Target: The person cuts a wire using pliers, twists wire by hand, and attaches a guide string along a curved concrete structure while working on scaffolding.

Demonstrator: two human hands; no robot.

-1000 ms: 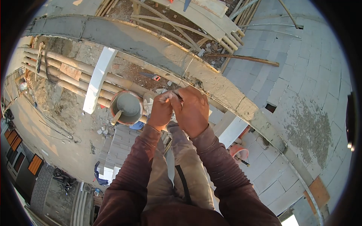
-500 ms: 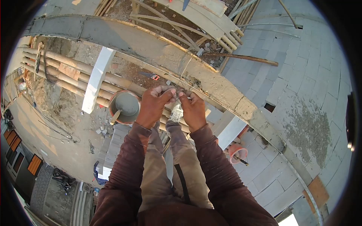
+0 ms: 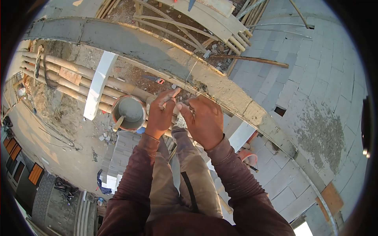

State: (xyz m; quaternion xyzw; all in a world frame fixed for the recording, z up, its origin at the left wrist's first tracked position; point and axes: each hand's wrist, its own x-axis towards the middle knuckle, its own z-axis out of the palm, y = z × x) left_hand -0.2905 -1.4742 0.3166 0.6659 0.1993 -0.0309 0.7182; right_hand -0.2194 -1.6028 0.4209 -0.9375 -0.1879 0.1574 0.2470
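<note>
My left hand (image 3: 159, 118) is raised at chest height, its index finger reaching forward and its thumb bent in beside it. Close against it, my right hand (image 3: 205, 120) has curled fingers, with the thumb pointing at the left fingertips. Whatever small thing lies between the fingers is too fine to make out. A thin pale string (image 3: 191, 70) crosses the concrete beam (image 3: 165, 49) just beyond my hands; whether it reaches my fingers I cannot tell. Left of my left hand stands a bucket (image 3: 114, 112) of grey mortar (image 3: 131, 109), with a wooden handle (image 3: 118, 123) leaning out.
Bamboo poles (image 3: 75, 84) and a white board (image 3: 100, 84) lie at the left. A red-handled saw (image 3: 159, 81) rests beyond the beam's near edge. A pink bucket (image 3: 249, 158) stands at the right among grey blocks (image 3: 275, 173). A square hole (image 3: 280, 111) opens in the block floor.
My right hand has turned inward and come nearer, with its fingers curling over. My left index finger has stretched forward out of its pinch. The view has shifted slightly.
</note>
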